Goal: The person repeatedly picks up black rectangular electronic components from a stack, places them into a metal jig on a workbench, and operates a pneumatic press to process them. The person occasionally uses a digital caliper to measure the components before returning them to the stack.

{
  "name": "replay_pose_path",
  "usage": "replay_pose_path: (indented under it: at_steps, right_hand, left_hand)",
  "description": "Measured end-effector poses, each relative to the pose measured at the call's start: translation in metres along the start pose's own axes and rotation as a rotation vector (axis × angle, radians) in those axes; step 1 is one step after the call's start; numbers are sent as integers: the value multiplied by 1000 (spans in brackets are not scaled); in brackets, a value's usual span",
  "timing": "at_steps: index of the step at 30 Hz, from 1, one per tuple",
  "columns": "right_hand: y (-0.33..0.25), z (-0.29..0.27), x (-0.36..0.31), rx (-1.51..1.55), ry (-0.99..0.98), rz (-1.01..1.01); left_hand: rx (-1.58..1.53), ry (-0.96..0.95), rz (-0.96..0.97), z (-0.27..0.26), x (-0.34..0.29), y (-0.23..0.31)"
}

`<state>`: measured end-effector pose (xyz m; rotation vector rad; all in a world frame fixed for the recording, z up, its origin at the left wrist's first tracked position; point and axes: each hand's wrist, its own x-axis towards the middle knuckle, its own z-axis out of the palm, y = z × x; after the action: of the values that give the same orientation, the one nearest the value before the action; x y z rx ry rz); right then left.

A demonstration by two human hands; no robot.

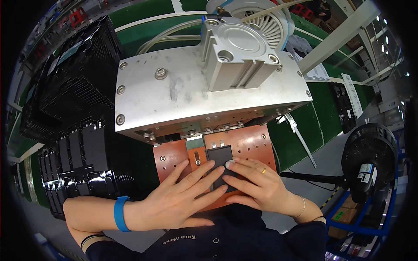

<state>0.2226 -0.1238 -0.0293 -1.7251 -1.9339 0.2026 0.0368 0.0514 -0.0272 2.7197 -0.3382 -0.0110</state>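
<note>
A flat black rectangular piece (pixel 220 153) with two small metal tabs at its far end lies on an orange-brown fixture plate (pixel 248 140). My left hand (pixel 177 201) lies across its left side, fingers stretched out and spread, some tips on the piece. From the right, my right hand (pixel 269 188) rests its straight fingertips on the piece's right edge; one fingertip wears a white cover. Neither hand is wrapped around anything. Both hands hide the near part of the piece. A slotted orange block (pixel 197 156) with a screw sits left of it.
Beyond the plate stands a metal press housing (pixel 174 89) topped by a silver pneumatic cylinder (pixel 241 52). Stacked black trays (pixel 78 82) and more black trays (pixel 82 161) are at left. A caliper (pixel 300 135) lies right, near a black fan (pixel 368 152). A white fan (pixel 278 26) stands behind.
</note>
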Motion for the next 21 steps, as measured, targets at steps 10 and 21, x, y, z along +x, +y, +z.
replay_pose_path:
  at_steps: [10, 21]
  right_hand:
    - [22, 4, 22, -51, 47, -85]
    - [20, 1, 25, -51, 24, -80]
  left_hand:
    - [-13, 69, -71, -2, 4, -12]
    - [9, 55, -69, -2, 5, -12]
